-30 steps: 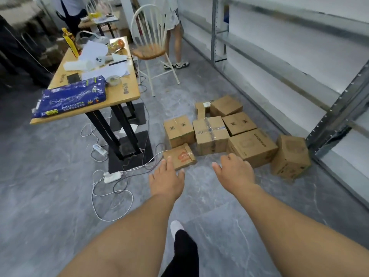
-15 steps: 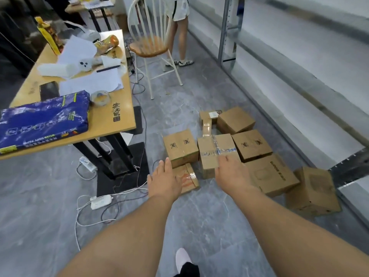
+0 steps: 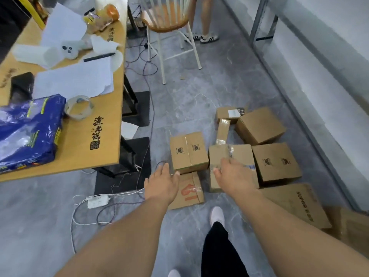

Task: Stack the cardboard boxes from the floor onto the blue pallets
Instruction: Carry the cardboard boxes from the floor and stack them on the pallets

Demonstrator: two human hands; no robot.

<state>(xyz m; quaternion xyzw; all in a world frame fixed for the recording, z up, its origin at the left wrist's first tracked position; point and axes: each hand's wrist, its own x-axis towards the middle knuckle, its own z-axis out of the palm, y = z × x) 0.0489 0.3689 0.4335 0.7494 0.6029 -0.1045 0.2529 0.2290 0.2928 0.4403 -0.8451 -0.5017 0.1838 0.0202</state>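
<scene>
On the grey floor (image 3: 199, 92), between the shelving frame (image 3: 261, 19) and the counter (image 3: 107, 120), a loose cluster of cardboard boxes (image 3: 276, 163) lies, most of them touching a neighbour. No stacking order among them; they look dumped there for pickup rather than arranged.

Both arms reach forward and down toward the near edge of the cluster.
- Left hand (image 3: 162, 185): fingers spread and fairly straight, nothing held. It hovers over the left end of the flat box with red marking (image 3: 190, 191); contact cannot be confirmed.
- Right hand (image 3: 232, 177): fingers loosely extended, slightly blurred, nothing held. It sits over the taped box (image 3: 239, 154) in the middle of the cluster; touching or just above, cannot tell.

Judgement: hands are set apart so as to take one box from two sides, or one box each. Which box is the target is not clear yet.

Box with printed logos (image 3: 188, 151) stands just behind the flat box, touching or nearly so. Long box lettered on its side (image 3: 297, 202) lies at right, near the right forearm.

Blue pallets: not in view, so the carry will need a turn away from this spot.

Hazard note: white power strip (image 3: 98, 200) and loose cables (image 3: 87, 216) run on the floor just left of the left hand, near the feet; trip risk when lifting. A second person stands by the chair (image 3: 169, 23), well apart from the boxes.
</scene>
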